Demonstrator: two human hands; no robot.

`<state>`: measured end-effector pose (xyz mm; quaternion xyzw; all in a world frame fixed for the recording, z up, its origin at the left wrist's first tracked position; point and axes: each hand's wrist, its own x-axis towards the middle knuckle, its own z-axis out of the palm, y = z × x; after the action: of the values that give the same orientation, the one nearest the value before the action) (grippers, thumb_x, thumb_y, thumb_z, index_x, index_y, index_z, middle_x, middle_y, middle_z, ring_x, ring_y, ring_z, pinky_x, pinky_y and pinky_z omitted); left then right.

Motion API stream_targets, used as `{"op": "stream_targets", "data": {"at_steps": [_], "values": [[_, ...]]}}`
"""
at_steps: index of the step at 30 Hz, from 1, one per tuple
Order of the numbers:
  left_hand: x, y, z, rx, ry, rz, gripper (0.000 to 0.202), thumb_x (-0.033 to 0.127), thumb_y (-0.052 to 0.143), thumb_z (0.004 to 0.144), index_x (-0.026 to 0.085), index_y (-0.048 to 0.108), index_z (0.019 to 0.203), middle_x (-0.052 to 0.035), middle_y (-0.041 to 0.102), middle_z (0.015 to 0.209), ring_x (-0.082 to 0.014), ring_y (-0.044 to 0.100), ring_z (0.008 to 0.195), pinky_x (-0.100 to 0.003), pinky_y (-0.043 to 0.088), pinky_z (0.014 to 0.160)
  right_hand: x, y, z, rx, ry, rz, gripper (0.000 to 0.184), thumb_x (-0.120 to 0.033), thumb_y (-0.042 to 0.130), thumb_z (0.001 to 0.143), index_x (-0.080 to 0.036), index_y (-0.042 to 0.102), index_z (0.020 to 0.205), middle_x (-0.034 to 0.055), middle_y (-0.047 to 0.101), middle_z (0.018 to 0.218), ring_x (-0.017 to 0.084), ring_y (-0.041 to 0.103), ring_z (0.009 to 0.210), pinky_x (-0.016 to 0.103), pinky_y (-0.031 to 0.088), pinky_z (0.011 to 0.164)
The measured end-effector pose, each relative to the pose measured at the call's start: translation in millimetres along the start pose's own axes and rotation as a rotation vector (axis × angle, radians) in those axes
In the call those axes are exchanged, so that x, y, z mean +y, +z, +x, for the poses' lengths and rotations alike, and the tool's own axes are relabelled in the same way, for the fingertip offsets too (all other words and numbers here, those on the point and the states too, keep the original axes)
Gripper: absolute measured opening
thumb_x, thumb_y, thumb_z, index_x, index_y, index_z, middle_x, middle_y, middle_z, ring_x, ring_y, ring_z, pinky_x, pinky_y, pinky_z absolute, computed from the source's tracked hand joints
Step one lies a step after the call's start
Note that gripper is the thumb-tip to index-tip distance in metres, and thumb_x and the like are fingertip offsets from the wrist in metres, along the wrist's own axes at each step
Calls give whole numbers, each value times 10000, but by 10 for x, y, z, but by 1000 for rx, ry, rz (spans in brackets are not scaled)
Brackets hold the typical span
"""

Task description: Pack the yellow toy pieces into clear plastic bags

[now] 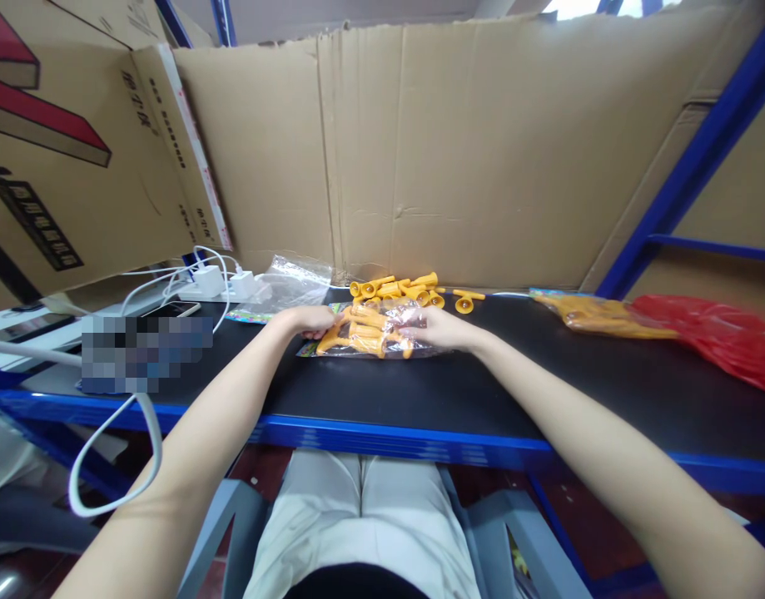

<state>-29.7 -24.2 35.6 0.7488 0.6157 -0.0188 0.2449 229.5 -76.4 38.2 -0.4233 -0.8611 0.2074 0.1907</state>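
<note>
A clear plastic bag [363, 339] filled with yellow-orange plastic pieces lies on the black tabletop in front of me. My left hand [313, 320] is closed on its left end, where a coloured strip shows. At the bag's right end, my right hand [441, 328] has its fingers closed on the film. Just behind the bag is a loose pile of small yellow plastic horns [394, 289], with one horn [465, 301] a little apart on the right. The exact shape of the bagged pieces is partly hidden by glare.
Empty clear bags [291, 283] lie at the back left, near white chargers [211, 281] and cables. A filled yellow bag [598, 316] and a red plastic bag [712, 333] lie on the right. Cardboard [482, 158] walls the back; a blue frame post [688, 158] slants on the right.
</note>
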Motion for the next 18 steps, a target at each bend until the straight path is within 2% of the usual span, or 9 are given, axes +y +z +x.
{"op": "stream_targets", "data": {"at_steps": [2, 4, 7, 9, 11, 14, 15, 18], "values": [[-12, -1, 13, 5, -4, 11, 483, 501, 293, 815, 134, 507, 586, -42, 426, 444, -103, 352, 376, -272, 316, 414, 33, -19, 4, 54, 5, 108, 254, -235, 542, 782, -136, 651, 990, 62, 658, 1035, 178, 600, 942, 288, 452, 839], [-13, -2, 15, 8, -5, 10, 485, 508, 295, 812, 133, 516, 600, -41, 427, 435, -106, 353, 371, -269, 314, 407, 77, -25, 17, 116, -7, 119, 233, -228, 568, 755, -129, 646, 952, 66, 660, 1012, 179, 599, 930, 294, 452, 835], [-2, 2, 6, 37, 13, 8, 468, 500, 302, 813, 139, 515, 605, -36, 429, 420, -105, 343, 354, -267, 306, 397, 135, -29, 40, 197, -16, 6, 184, -242, 590, 722, -129, 643, 857, 63, 667, 913, 186, 603, 855, 296, 463, 772], [5, 7, 2, 55, 25, 12, 461, 491, 303, 817, 147, 499, 581, -34, 426, 412, -104, 337, 342, -270, 301, 394, 156, -37, 44, 228, 37, -79, 142, -263, 584, 712, -129, 625, 737, 52, 653, 762, 174, 596, 721, 280, 468, 661], [6, 15, 4, 61, 30, 12, 468, 489, 300, 823, 156, 474, 545, -34, 424, 407, -101, 337, 335, -270, 300, 393, 157, -43, 34, 135, 115, -86, 216, -318, 561, 722, -138, 577, 605, 33, 594, 588, 140, 545, 552, 257, 438, 534], [3, 26, 14, 56, 31, 10, 492, 497, 294, 830, 165, 442, 500, -36, 426, 401, -99, 339, 328, -267, 299, 389, 133, -33, -1, -112, 173, 54, 359, -428, 520, 741, -160, 501, 504, -1, 481, 429, 89, 425, 392, 229, 355, 406], [2, 29, 17, 53, 34, 12, 499, 500, 291, 832, 166, 436, 491, -35, 425, 398, -97, 336, 324, -266, 297, 385, 122, -24, -14, -147, 176, 110, 378, -450, 513, 742, -164, 484, 496, -12, 453, 406, 80, 399, 373, 221, 330, 387], [-1, 32, 19, 49, 50, 25, 509, 507, 287, 836, 168, 429, 484, -28, 417, 390, -93, 328, 317, -259, 295, 374, 95, 6, -40, -121, 176, 221, 410, -461, 511, 741, -172, 414, 467, -39, 382, 357, 55, 332, 350, 203, 273, 375]]}}
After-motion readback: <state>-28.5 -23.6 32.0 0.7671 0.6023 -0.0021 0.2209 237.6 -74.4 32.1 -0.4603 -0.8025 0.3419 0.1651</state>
